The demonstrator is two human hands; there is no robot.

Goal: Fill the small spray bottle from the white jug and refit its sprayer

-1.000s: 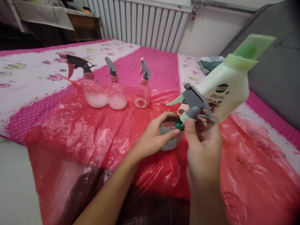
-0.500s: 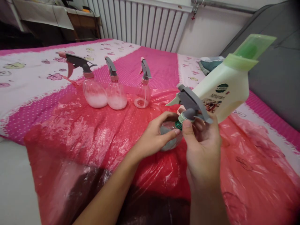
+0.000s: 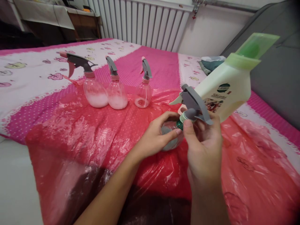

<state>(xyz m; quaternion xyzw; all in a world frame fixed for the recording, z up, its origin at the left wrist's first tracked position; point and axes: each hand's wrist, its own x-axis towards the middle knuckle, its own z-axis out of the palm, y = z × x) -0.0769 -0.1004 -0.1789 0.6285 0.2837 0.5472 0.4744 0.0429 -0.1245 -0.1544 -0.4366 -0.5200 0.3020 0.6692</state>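
My left hand [image 3: 156, 137] wraps around a small clear spray bottle [image 3: 170, 137] standing on the red plastic sheet [image 3: 93, 134]. My right hand [image 3: 202, 142] pinches the green collar of its grey spray head [image 3: 193, 104] at the bottle's neck; the pale green trigger points left. Just behind it leans a white detergent bottle [image 3: 227, 90] with a green cap, tilted to the right.
Three more spray bottles [image 3: 95, 89] [image 3: 116, 92] [image 3: 143, 90] with grey heads stand in a row at the back of the sheet, two holding white foam. A pink and white bedspread [image 3: 35, 72], a radiator [image 3: 145, 22] and a grey headboard [image 3: 276, 72] surround them.
The grey spray head has turned slightly on the bottle neck under my right fingers. My left hand has kept still on the bottle.
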